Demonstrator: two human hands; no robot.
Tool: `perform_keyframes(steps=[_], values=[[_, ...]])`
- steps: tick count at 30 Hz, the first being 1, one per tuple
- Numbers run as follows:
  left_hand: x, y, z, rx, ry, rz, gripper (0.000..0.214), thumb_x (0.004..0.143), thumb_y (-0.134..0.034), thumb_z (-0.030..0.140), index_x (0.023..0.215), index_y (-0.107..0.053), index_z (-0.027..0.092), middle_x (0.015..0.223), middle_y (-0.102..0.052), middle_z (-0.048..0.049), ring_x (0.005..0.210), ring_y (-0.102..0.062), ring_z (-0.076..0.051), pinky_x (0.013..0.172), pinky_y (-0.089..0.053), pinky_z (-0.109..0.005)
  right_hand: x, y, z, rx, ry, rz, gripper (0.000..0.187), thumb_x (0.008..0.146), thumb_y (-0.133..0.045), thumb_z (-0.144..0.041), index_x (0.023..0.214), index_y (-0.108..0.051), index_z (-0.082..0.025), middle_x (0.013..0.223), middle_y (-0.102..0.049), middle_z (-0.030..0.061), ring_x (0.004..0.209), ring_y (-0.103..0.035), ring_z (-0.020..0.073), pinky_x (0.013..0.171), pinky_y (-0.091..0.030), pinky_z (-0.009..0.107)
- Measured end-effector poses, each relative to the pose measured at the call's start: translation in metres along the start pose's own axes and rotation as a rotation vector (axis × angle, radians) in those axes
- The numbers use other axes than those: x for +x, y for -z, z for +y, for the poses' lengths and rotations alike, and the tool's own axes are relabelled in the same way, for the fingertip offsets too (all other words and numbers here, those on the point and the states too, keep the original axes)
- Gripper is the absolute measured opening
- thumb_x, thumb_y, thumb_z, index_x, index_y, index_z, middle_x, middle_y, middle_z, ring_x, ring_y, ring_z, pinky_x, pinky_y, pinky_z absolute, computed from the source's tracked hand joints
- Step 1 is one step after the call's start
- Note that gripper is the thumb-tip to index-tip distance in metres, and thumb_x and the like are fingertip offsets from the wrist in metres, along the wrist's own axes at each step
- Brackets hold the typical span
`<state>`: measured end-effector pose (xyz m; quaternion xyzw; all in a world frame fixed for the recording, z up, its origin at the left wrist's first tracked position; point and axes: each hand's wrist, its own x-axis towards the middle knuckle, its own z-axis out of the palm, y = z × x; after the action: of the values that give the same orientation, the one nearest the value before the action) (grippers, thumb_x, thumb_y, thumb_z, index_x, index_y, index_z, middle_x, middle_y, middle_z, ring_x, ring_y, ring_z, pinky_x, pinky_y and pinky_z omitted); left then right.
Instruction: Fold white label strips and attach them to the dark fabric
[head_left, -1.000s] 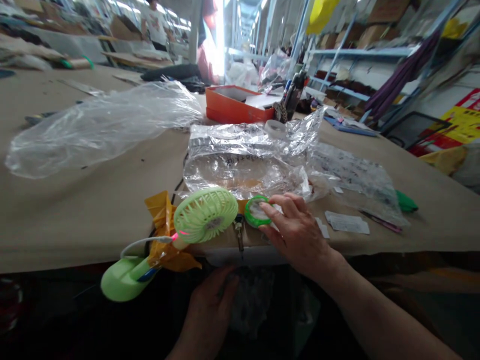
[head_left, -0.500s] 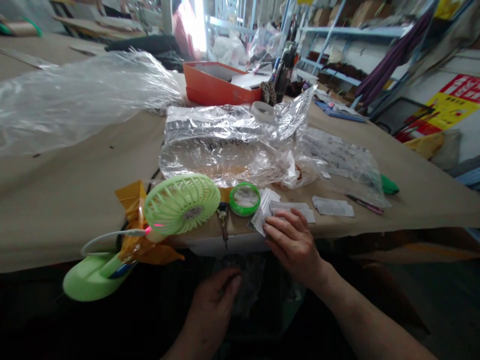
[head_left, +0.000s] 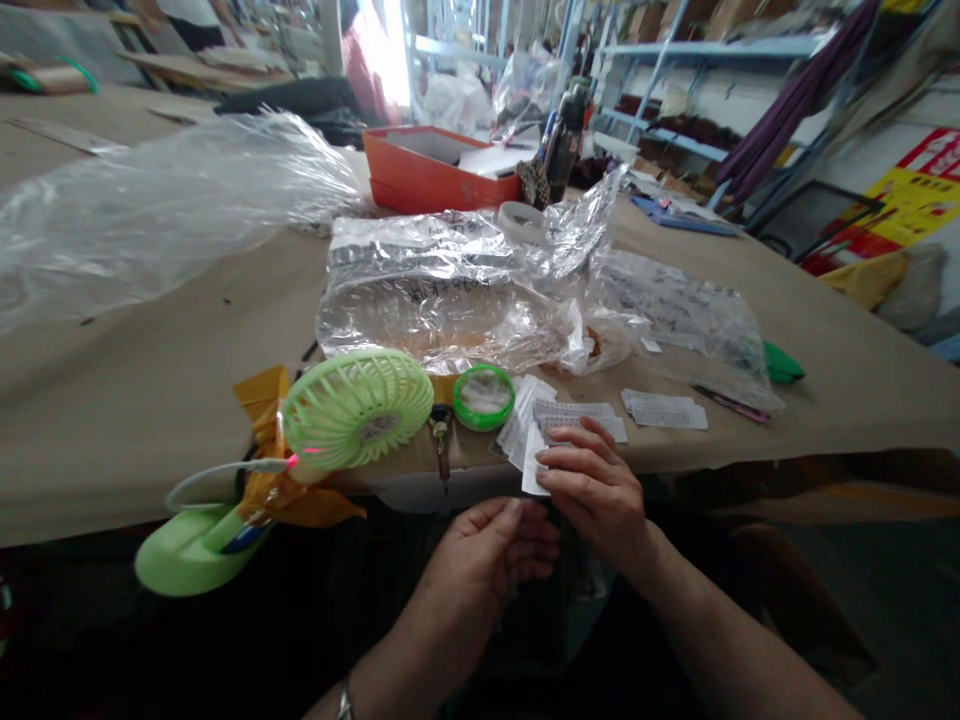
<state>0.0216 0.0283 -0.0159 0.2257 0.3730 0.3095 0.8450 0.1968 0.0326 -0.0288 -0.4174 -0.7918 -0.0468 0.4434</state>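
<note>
My right hand point(head_left: 592, 490) pinches a small white paper label point(head_left: 533, 465) at the table's near edge, drawn from a fan of similar labels point(head_left: 555, 415) lying just behind it. My left hand point(head_left: 495, 545) is raised below the edge, fingers curled, fingertips close to the label's lower end; whether it holds anything I cannot make out. A green round tin point(head_left: 484, 397) and a light green handheld fan point(head_left: 352, 410) sit to the left of the labels.
Crumpled clear plastic bags point(head_left: 465, 300) cover the middle of the brown table point(head_left: 150, 400); a larger clear bag point(head_left: 150, 210) lies left. More labels point(head_left: 664, 410), an orange box point(head_left: 435, 170) and a tape roll point(head_left: 525, 222) lie beyond. Shelving stands at the right.
My right hand has slid one label off the pile toward the edge. My left hand has risen from the dark area below the table to meet it.
</note>
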Motion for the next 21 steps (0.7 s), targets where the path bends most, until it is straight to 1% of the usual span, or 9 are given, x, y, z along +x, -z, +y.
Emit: perform_keyframes(steps=[2, 5, 7, 9, 11, 14, 17, 19, 21], values=[[0.002, -0.006, 0.001, -0.157, 0.017, -0.072, 0.03, 0.081, -0.061, 0.04, 0.087, -0.07, 0.011, 0.081, -0.071, -0.0095, 0.07, -0.065, -0.017, 0.068, -0.05, -0.031, -0.004, 0.003, -0.008, 0.03, 0.03, -0.024, 0.011, 0.088, -0.056, -0.019, 0.086, -0.067, -0.023, 0.093, -0.071, 0.002, 0.107, -0.059, 0.0202, 0.101, -0.039, 0.047], [0.005, -0.012, 0.002, -0.269, 0.017, -0.087, 0.026, 0.083, -0.061, 0.034, 0.094, -0.07, 0.012, 0.084, -0.07, -0.0064, 0.067, -0.062, -0.012, 0.062, -0.049, -0.024, -0.012, 0.009, -0.023, 0.059, 0.063, -0.082, 0.016, 0.09, -0.052, -0.02, 0.083, -0.066, -0.023, 0.091, -0.071, 0.0003, 0.107, -0.058, 0.0185, 0.101, -0.04, 0.045], [0.007, -0.015, 0.002, -0.252, 0.029, -0.06, 0.019, 0.078, -0.067, 0.027, 0.088, -0.07, 0.01, 0.077, -0.069, -0.0049, 0.062, -0.06, -0.01, 0.056, -0.045, -0.019, -0.015, 0.014, -0.031, 0.064, 0.076, -0.127, 0.018, 0.091, -0.051, -0.018, 0.082, -0.066, -0.023, 0.09, -0.071, -0.0009, 0.106, -0.057, 0.0174, 0.103, -0.039, 0.043], [0.008, -0.015, 0.0, -0.21, 0.037, -0.02, 0.015, 0.073, -0.072, 0.022, 0.081, -0.07, 0.009, 0.071, -0.068, -0.004, 0.058, -0.059, -0.009, 0.053, -0.044, -0.018, -0.016, 0.02, -0.033, 0.05, 0.073, -0.149, 0.015, 0.09, -0.052, -0.017, 0.087, -0.066, -0.021, 0.091, -0.071, 0.0001, 0.105, -0.057, 0.0179, 0.101, -0.041, 0.042], [0.009, -0.015, -0.002, -0.147, 0.054, 0.029, 0.015, 0.071, -0.073, 0.021, 0.08, -0.069, 0.01, 0.067, -0.068, -0.0037, 0.056, -0.059, -0.01, 0.054, -0.046, -0.02, -0.013, 0.026, -0.026, -0.012, 0.033, -0.136, 0.015, 0.089, -0.054, -0.017, 0.099, -0.065, -0.019, 0.095, -0.07, 0.0036, 0.103, -0.057, 0.0198, 0.095, -0.046, 0.04], [0.009, -0.014, -0.005, -0.012, 0.096, 0.108, 0.018, 0.074, -0.07, 0.025, 0.085, -0.067, 0.01, 0.065, -0.069, -0.0051, 0.056, -0.062, -0.013, 0.056, -0.049, -0.025, -0.006, 0.032, -0.009, -0.248, -0.102, -0.156, 0.026, 0.087, -0.057, -0.019, 0.112, -0.061, -0.014, 0.103, -0.067, 0.0102, 0.102, -0.055, 0.0241, 0.09, -0.049, 0.041], [0.007, -0.013, -0.009, 0.083, 0.109, 0.141, 0.021, 0.076, -0.068, 0.027, 0.087, -0.065, 0.01, 0.063, -0.068, -0.0046, 0.055, -0.062, -0.014, 0.054, -0.048, -0.024, -0.003, 0.032, 0.004, -0.443, -0.171, -0.225, 0.025, 0.086, -0.058, -0.02, 0.11, -0.063, -0.012, 0.104, -0.066, 0.0118, 0.101, -0.054, 0.0265, 0.09, -0.048, 0.043], [0.006, -0.012, -0.011, 0.098, 0.096, 0.139, 0.022, 0.076, -0.067, 0.028, 0.091, -0.064, 0.011, 0.06, -0.067, -0.003, 0.054, -0.061, -0.014, 0.052, -0.047, -0.024, -0.004, 0.029, 0.008, -0.469, -0.155, -0.21, 0.02, 0.086, -0.057, -0.018, 0.105, -0.066, -0.014, 0.101, -0.068, 0.0095, 0.099, -0.056, 0.0254, 0.088, -0.047, 0.042], [0.006, -0.011, -0.013, 0.086, 0.088, 0.148, 0.022, 0.077, -0.065, 0.028, 0.092, -0.063, 0.012, 0.059, -0.067, -0.0024, 0.054, -0.062, -0.014, 0.051, -0.047, -0.024, -0.007, 0.028, 0.01, -0.458, -0.142, -0.163, 0.015, 0.087, -0.057, -0.017, 0.098, -0.067, -0.017, 0.097, -0.069, 0.007, 0.096, -0.057, 0.0235, 0.087, -0.047, 0.04]])
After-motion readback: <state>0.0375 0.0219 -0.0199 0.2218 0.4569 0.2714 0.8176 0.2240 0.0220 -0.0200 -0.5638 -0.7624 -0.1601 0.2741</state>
